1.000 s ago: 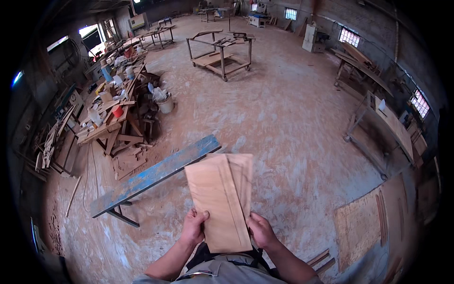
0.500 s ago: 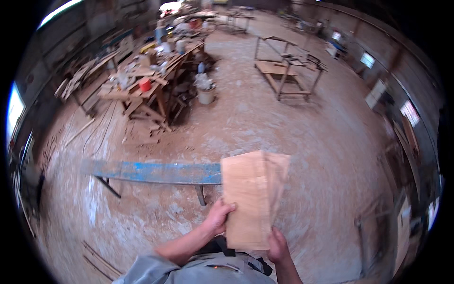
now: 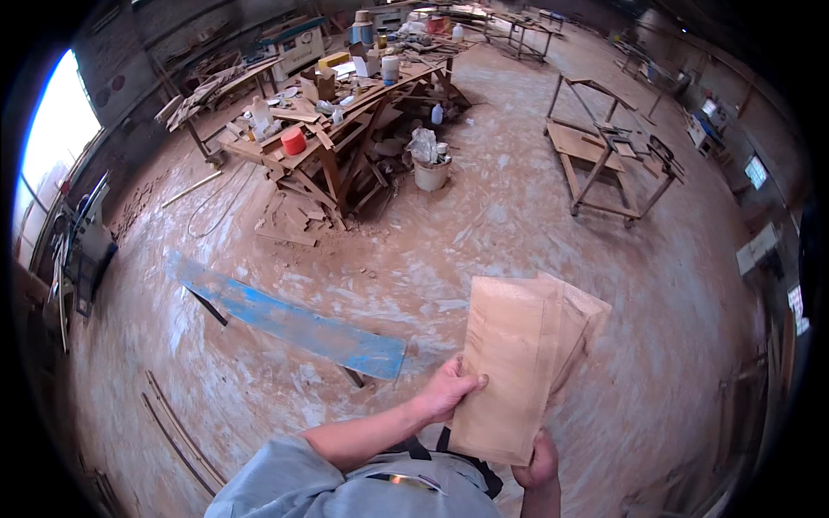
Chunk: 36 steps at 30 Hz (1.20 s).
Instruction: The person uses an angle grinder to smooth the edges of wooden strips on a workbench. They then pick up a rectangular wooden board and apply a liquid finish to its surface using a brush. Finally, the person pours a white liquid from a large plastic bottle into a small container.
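Note:
In front of my body I hold a small stack of flat, light-brown wooden panels (image 3: pixel 503 367), with a border line along the edges of the top one. They are fanned, so a rear panel (image 3: pixel 587 315) sticks out to the right. My left hand (image 3: pixel 455 388) grips the stack's left edge, thumb on the front face. Low on the right side, my right hand (image 3: pixel 539 464) closes around the bottom corner; its fingertips are partly hidden behind the wood. A long, narrow bench with a worn blue top (image 3: pixel 289 312) stands on the floor to the left of the panels.
A cluttered wooden workbench (image 3: pixel 328 160) with scraps, bottles and a red container (image 3: pixel 294 141) stands far left. Beside it is a white bucket (image 3: pixel 430 175). A metal-framed cart (image 3: pixel 596 155) stands far right. Long thin strips (image 3: pixel 181 427) lie on the floor at lower left.
The view has turned, so the workbench and cart sit further right and the blue bench slants. My hands and the panels appear further right, with both hands still holding the stack.

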Available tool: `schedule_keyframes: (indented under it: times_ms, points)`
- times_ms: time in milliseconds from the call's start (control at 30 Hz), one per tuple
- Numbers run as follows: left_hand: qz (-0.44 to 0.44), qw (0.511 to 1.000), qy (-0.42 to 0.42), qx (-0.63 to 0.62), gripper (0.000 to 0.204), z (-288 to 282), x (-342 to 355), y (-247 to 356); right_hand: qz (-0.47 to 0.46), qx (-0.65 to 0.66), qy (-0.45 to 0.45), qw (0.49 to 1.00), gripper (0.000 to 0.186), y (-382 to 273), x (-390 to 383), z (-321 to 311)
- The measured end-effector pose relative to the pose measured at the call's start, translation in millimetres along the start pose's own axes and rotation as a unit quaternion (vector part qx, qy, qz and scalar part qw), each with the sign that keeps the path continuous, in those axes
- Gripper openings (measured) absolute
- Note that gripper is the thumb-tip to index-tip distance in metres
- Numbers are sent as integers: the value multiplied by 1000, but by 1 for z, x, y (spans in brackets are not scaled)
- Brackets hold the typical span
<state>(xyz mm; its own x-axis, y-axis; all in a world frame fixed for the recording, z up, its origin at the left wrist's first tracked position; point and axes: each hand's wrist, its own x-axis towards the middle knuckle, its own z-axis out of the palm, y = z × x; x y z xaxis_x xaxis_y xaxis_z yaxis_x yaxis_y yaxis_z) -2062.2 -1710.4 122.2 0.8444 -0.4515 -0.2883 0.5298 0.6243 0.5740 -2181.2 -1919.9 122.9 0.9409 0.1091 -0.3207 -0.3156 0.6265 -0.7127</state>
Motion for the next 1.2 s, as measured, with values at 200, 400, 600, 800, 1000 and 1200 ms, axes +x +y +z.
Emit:
schedule_keyframes:
  times_ms: [200,400,600,800,1000,1200]
  points:
    - [78,993,89,-4,55,28,83,31,96,42,-34,994,43,-72,118,-29]
    - [175,960,215,-37,54,18,144,73,220,-50,-104,969,43,-117,249,-13]
    - [303,905,296,-44,49,-52,220,152,195,-310,-143,920,44,-159,401,-1]
    - [334,863,377,-48,50,-98,320,258,160,-399,44,902,18,-204,538,-23]
    - [341,848,405,-18,50,-119,410,359,154,-414,54,895,18,-220,672,-1]
    - [372,802,466,-41,47,-155,503,421,165,-458,58,872,23,-248,848,16]
